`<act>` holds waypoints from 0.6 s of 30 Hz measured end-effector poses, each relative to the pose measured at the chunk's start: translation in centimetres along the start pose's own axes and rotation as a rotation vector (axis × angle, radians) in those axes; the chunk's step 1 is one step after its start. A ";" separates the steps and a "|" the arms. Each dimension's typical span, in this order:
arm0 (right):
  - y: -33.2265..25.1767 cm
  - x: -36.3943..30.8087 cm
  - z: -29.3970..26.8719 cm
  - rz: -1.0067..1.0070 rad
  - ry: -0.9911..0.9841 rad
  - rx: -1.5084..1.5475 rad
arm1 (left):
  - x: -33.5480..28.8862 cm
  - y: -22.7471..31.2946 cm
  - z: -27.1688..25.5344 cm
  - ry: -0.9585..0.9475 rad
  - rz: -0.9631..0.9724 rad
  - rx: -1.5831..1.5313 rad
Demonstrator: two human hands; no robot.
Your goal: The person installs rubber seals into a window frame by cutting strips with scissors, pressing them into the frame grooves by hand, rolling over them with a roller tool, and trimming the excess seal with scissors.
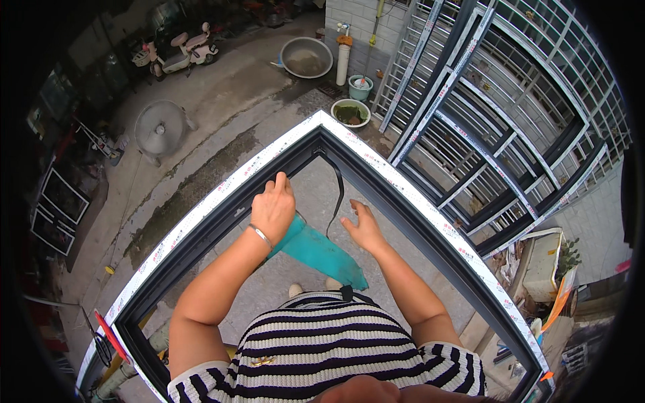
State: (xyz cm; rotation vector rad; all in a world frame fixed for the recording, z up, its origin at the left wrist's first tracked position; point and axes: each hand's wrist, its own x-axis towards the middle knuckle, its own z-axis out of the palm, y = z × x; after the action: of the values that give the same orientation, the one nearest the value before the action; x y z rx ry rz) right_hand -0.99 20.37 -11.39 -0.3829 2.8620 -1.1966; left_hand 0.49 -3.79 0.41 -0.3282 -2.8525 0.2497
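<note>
A large window frame (201, 213), dark inside with white printed protective film along its outer faces, surrounds my arms, its corner pointing away from me. My left hand (273, 209), a bracelet at its wrist, is closed with fingers bent at the inner edge of the left side; what they pinch, if anything, is hidden. From the far corner a thin black strip (340, 191) hangs in a loose curve inside the opening. My right hand (363, 228) is open beside that strip, thumb and fingers apart. Below my hands lies a teal sheet-like piece (322, 254), partly behind the left wrist.
More film-covered frames (470, 134) lean against a barred window at the right. Basins (307, 58) and a bucket (360, 87) stand beyond the corner. A floor fan (160, 127) and a scooter (181, 54) are at the left. A red tool (111, 337) rests by the near-left corner.
</note>
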 end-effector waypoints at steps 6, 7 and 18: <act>0.2 3.0 3.0 0.006 0.084 0.486 | 0.1 -0.4 -0.9 0.067 -0.007 -0.172; 0.1 3.0 3.1 0.015 0.063 0.537 | 0.1 -0.5 -0.7 0.080 0.011 -0.155; -0.3 2.1 1.2 0.122 -0.063 0.764 | 1.9 2.3 1.5 0.026 -0.104 -0.045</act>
State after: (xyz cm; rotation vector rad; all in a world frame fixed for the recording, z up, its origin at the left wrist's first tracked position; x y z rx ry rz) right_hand -2.82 18.85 -11.88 -0.1992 2.1006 -2.0383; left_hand -1.24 -1.29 -1.07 -0.1896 -2.8423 0.1602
